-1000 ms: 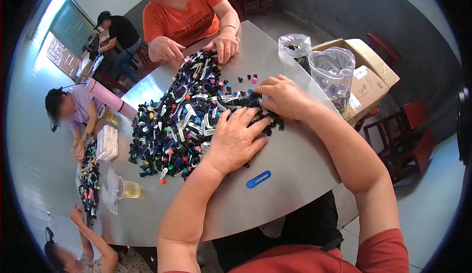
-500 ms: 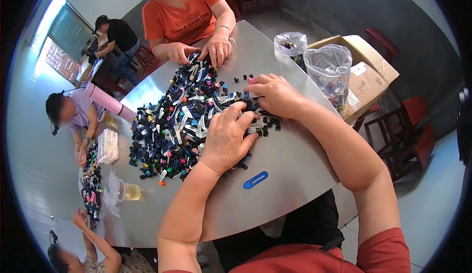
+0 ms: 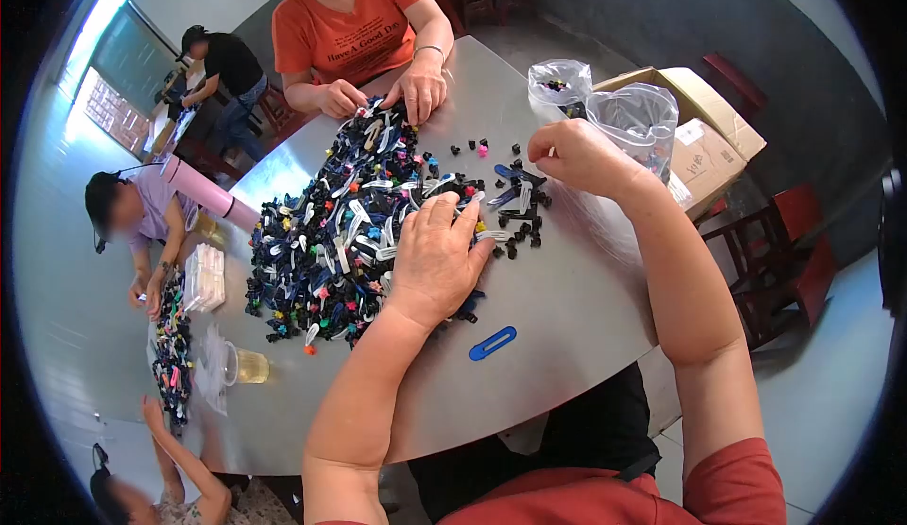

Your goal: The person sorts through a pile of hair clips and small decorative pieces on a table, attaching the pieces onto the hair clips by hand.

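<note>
My left hand [image 3: 436, 256] lies palm down on the near right part of a large pile of hair clips [image 3: 331, 246], fingers stretched out and slightly apart. The pile mixes black, navy and white snap clips with small black and coloured claw clips. My right hand [image 3: 590, 156] is raised off the pile's right side, its fingers curled toward the thumb; whatever is in them is hidden. Below it, loose snap clips [image 3: 518, 189] and small black claw clips [image 3: 531, 232] lie apart from the pile. A large blue snap clip [image 3: 492, 343] rests near the table's front.
Clear bags [image 3: 635, 114] of small items stand beside a cardboard box [image 3: 709, 137] past the table's right edge. A person in orange [image 3: 354, 29] handles clips across from me. A pink bottle [image 3: 213, 194], stacked white packs [image 3: 204, 277] and a cup [image 3: 250, 367] are at left.
My right hand has moved from the pile's right edge up and to the right, uncovering the loose clips there. My left hand has stayed on the pile, its fingers straighter.
</note>
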Motion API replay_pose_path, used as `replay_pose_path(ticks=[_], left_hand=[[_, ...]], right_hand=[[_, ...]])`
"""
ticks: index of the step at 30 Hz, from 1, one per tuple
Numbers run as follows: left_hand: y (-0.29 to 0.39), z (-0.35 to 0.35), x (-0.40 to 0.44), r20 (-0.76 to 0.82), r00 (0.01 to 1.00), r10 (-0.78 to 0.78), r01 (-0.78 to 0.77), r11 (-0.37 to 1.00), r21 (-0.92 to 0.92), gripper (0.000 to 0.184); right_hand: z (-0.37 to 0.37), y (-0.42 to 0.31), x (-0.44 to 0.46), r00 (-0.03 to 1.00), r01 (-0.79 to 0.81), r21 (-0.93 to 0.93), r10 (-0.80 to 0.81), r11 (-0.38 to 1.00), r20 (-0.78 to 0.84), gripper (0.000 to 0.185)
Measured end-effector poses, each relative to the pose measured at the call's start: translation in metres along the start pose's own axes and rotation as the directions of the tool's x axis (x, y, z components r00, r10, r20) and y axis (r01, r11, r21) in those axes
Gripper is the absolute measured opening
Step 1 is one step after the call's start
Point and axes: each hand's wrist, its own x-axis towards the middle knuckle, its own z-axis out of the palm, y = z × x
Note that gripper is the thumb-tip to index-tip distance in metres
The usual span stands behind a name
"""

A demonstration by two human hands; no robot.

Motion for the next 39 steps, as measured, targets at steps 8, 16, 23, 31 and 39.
replay_pose_path(ticks=[8, 16, 23, 31, 39], left_hand=[[0.019, -0.009, -0.001, 0.174, 0.948, 0.266, -0.253, 0.963, -0.091, 0.050], [0.005, -0.005, -0.002, 0.172, 0.974, 0.145, -0.158, 0.985, 0.064, 0.056], [-0.002, -0.002, -0.002, 0.113, 0.992, 0.061, -0.078, 0.985, 0.152, 0.064], [-0.007, 0.004, -0.003, 0.032, 0.999, 0.002, -0.005, 0.993, 0.117, 0.061], [-0.011, -0.005, 0.006, -0.161, 0.982, -0.097, 0.029, 0.925, -0.379, 0.046]], right_hand=[[0.031, 0.005, 0.000, 0.999, -0.015, -0.187, 0.009, 0.982, -0.033, 0.013], [0.040, -0.003, 0.005, 0.998, -0.063, -0.044, 0.064, 0.997, 0.027, 0.014], [0.045, -0.004, 0.006, 0.999, -0.052, -0.017, 0.052, 0.998, -0.012, 0.023], [0.031, -0.001, 0.002, 1.000, 0.003, -0.009, -0.003, 1.000, -0.022, 0.017], [0.027, -0.025, 0.000, 0.985, 0.128, 0.315, -0.082, 0.941, -0.153, 0.008]])
